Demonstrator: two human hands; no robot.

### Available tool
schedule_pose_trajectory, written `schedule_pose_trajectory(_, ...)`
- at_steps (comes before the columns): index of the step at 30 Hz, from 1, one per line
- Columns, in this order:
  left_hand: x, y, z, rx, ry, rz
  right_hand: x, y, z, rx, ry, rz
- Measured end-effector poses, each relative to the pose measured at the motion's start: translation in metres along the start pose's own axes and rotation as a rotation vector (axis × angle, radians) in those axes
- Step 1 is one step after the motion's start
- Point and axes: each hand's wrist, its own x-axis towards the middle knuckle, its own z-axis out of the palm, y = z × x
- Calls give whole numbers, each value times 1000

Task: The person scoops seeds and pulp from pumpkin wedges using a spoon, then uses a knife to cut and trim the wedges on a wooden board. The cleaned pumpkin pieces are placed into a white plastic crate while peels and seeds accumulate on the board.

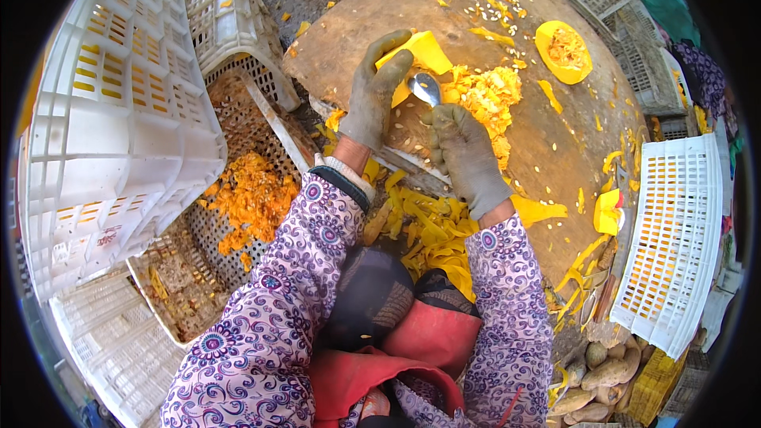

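Observation:
My left hand (376,92), in a soiled grey glove, is at a peeled yellow squash piece (425,52), its fingers curved along the left edge of it. My right hand (467,157), gloved as well, grips a metal spoon (425,89), the bowl of which lies against the squash. Loose orange pulp with seeds (487,101) is heaped on the wooden board (368,12) just right of the spoon. A squash half (563,52) with pulp in its hollow sits farther right. The spoon's handle is mostly hidden in my right hand.
White plastic crates (119,131) stand at the left, beside a dirty open crate with orange pulp (255,196). Peel strips (437,232) lie below the board. Another white crate (669,238) is at the right, near a knife handle (604,298) and whole squashes (612,371).

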Motion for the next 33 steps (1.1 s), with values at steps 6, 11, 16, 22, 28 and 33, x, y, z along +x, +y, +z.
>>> schedule_pose_trajectory(6, 1, 3, -1, -28, -44, -5, -5, -19, -1, 325, -104, 293)
schedule_pose_trajectory(11, 1, 3, 1, -23, -50, -44, -4, -15, 10, 218, -19, 103)
schedule_pose_trajectory(16, 0, 4, 1, -56, -79, -69, 3, -22, 7, 392, -128, 246)
schedule_pose_trajectory(22, 1, 5, -3, -48, -117, -100, 11, -33, 5, 417, -157, 426)
schedule_pose_trajectory(28, 5, 4, -8, -119, -103, -32, 22, -14, 10, 229, -103, 388)
schedule_pose_trajectory(33, 10, -9, -6, 207, -97, -113, 19, 21, 22, -13, -91, 130)
